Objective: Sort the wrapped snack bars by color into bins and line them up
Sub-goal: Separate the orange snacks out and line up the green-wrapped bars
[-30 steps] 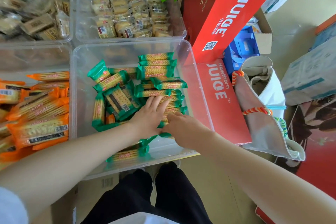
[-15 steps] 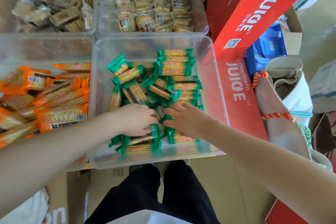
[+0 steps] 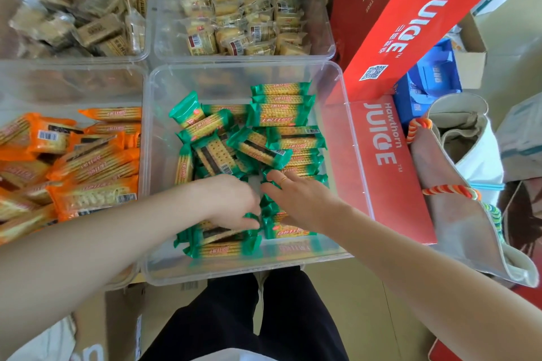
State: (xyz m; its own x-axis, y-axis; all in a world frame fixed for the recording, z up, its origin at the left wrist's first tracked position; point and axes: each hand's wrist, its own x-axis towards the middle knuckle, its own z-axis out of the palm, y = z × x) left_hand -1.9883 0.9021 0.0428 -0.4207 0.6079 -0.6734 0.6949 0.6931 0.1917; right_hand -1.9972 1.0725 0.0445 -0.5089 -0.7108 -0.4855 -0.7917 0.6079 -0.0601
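Observation:
A clear plastic bin (image 3: 349, 132) in front of me holds several green-wrapped snack bars (image 3: 281, 114). Some lie stacked flat along its right side; others lie jumbled in the middle. My left hand (image 3: 231, 204) reaches into the near part of the bin, fingers curled down onto green bars (image 3: 223, 236) at the front. My right hand (image 3: 296, 199), a ring on one finger, lies flat with fingers spread on the bars of the right-hand stack. A bin (image 3: 143, 155) on the left holds orange-wrapped bars (image 3: 91, 164).
Two clear bins at the back hold pale wrapped biscuits (image 3: 243, 23) and brownish packets (image 3: 88, 17). Red juice cartons (image 3: 390, 173) stand against the green bin's right side. A canvas bag (image 3: 457, 208) with a striped handle lies farther right. My legs are below the bins.
The camera has shifted, so the bins sit more to the right in view. My left hand moved from the middle pile toward the bin's front; my right hand slid forward, opening flat onto the stack.

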